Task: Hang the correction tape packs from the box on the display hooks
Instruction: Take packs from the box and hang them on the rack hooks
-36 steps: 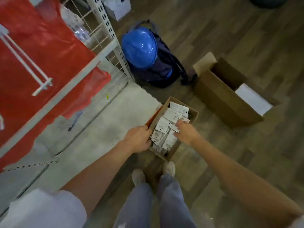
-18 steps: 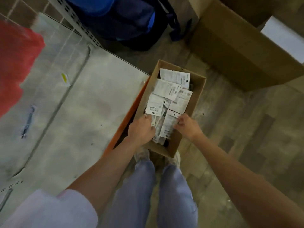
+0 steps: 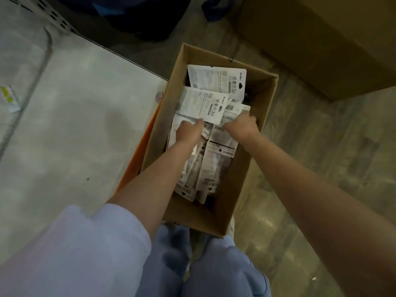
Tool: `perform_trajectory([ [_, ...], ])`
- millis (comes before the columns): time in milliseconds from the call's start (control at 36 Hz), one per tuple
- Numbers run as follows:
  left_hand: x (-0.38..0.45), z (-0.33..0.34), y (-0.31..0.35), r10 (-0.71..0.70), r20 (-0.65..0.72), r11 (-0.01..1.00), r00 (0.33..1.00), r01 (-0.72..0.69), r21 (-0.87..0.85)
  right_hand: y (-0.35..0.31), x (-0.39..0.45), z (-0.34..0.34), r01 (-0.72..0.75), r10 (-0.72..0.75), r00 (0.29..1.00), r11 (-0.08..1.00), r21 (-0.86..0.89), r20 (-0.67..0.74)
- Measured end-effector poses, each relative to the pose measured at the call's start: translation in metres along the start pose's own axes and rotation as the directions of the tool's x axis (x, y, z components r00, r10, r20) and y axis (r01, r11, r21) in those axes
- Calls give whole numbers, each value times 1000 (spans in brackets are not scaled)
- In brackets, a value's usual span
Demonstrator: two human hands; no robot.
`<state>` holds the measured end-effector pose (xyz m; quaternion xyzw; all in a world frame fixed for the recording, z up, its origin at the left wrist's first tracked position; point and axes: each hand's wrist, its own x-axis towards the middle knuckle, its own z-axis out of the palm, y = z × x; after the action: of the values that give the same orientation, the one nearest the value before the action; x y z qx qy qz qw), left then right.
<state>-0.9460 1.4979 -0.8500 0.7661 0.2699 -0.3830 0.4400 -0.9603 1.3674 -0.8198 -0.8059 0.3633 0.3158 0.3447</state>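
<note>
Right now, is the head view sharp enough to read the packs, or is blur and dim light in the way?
Head view: dim, flat light. The top packs read fairly sharp; those lower in the box smear. Both hands look soft. Wide-angle bend curves the box edges and shelf.

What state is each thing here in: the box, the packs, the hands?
Box: open, on the floor, part full.
Packs: loose heap inside the box, none hung.
Left hand: in the box, fingers on the packs; grip hidden.
Right hand: in the box, fingers curled among the packs; grip hidden.
</note>
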Motion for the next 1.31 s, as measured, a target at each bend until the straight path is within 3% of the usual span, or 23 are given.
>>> perform_trajectory([
  [56,10,7,2,-52,-1,990,999,51,-135,-5,8,6,-59,61,998,995,77,-20],
  [167,25,18,6,-92,10,949,996,91,-302,-4,21,14,-67,70,996,995,70,-51],
  [361,39,19,10,-197,-32,875,980,161,-456,-3,33,19,-45,44,999,997,70,15],
  [472,34,12,5,-251,17,826,968,223,-518,-1,29,24,-40,38,998,998,57,45],
  [667,5,3,-15,-273,119,826,955,296,-480,4,10,27,-47,44,996,998,30,83],
  [889,-29,-13,-12,-245,147,857,958,285,-430,20,-25,31,-121,64,984,928,353,167],
  [1111,-63,-33,-21,-301,199,888,933,350,-298,32,-56,26,-178,146,982,918,355,116],
  [1306,-114,-54,-24,-309,182,895,933,350,-276,19,-109,7,-198,114,970,883,425,214],
])
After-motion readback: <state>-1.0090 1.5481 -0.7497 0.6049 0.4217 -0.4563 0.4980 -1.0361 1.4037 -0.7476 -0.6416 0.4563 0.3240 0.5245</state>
